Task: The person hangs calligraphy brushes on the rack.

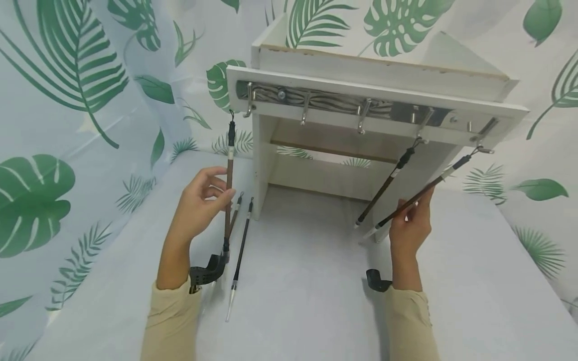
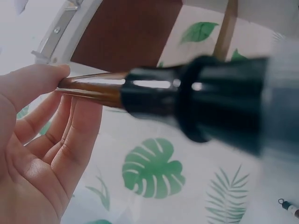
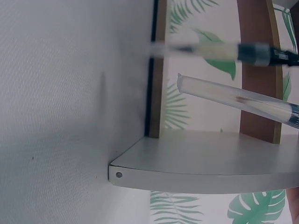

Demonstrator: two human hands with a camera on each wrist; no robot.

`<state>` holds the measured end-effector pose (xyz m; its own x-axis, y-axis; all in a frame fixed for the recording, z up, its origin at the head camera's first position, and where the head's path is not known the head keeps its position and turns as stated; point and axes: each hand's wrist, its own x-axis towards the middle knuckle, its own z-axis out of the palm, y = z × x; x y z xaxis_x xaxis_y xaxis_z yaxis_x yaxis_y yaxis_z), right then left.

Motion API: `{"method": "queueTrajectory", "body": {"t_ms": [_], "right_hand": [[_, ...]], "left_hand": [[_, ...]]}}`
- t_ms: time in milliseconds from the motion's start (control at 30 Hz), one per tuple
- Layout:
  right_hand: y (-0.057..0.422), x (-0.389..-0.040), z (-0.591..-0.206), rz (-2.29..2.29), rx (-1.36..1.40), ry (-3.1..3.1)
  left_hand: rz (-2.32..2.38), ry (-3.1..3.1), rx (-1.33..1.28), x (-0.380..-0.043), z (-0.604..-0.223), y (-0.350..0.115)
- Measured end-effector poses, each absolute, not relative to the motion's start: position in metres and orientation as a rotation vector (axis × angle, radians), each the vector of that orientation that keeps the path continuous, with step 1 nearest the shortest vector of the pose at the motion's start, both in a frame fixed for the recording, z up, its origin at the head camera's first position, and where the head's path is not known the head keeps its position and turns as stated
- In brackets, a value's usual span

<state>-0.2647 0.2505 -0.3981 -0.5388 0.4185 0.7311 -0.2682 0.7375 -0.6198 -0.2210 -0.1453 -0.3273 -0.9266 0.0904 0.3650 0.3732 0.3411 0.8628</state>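
My left hand [image 1: 198,200] pinches the brown handle of a calligraphy brush [image 1: 229,185] between thumb and fingers. That brush stands upright, its top loop just left of the leftmost hook [image 1: 250,100]. The wrist camera partly covers its lower end in the head view. With thumb and fingers, my right hand [image 1: 411,225] holds the dark handle of a second calligraphy brush [image 1: 422,193], whose loop is on the rightmost hook [image 1: 486,131]. A clear sleeve [image 3: 210,91] covers its tip in the right wrist view. A third brush [image 1: 386,185] hangs from the neighbouring hook [image 1: 424,123].
The hooks line the front board of a white shelf unit [image 1: 262,185] standing on a white-covered table [image 1: 311,281]. Left of the unit lie two more brushes, one black-handled [image 1: 244,235] and one brown-handled [image 1: 235,213]. Leaf-patterned cloth [image 1: 149,115] surrounds the table.
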Motion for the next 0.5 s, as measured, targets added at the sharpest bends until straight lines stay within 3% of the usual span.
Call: {"method": "queueTrajectory", "body": {"t_ms": [500], "right_hand": [[0.248,-0.264,-0.399,0.848,-0.121,-1.951]], "left_hand": [[-1.734,-2.259,-0.516,-0.208,-0.319,-0.141]]}}
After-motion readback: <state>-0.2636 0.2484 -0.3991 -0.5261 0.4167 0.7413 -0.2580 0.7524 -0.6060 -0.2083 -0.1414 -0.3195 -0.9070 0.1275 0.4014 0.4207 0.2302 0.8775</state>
